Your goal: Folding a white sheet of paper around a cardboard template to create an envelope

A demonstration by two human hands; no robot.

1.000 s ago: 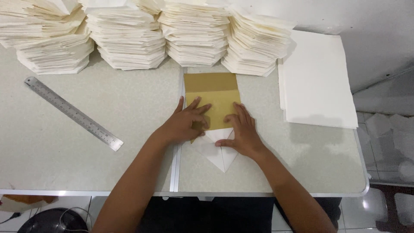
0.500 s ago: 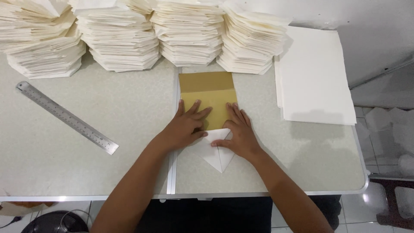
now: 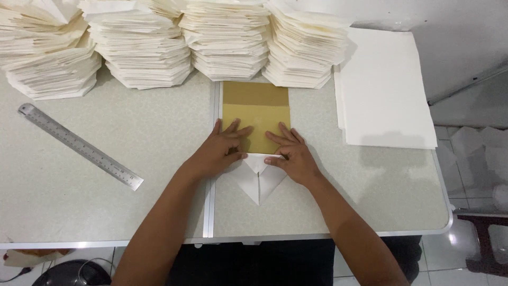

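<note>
From the head camera, both hands lie flat at the centre of the grey table (image 3: 132,159), pressing a white sheet of paper (image 3: 259,177) wrapped about a tan cardboard template (image 3: 256,114). The left hand (image 3: 222,148) sits at about nine o'clock of the fold with fingers spread and pressed down, gripping nothing; the right hand (image 3: 291,153) mirrors it at three o'clock, its thumb and forefinger on the white flap's upper edge. The paper's folded point aims toward six o'clock, at the person's body. Compared with a second ago, the hands have drawn slightly apart along the crease and the thumbs have come onto the flap's top edge, so the fold looks pressed flatter against the card; the card itself has not shifted. At twelve o'clock stand four stacks of folded paper (image 3: 227,42). At three o'clock lies a pile of flat white sheets (image 3: 386,90), and at nine o'clock a steel ruler (image 3: 79,145), untouched.
</note>
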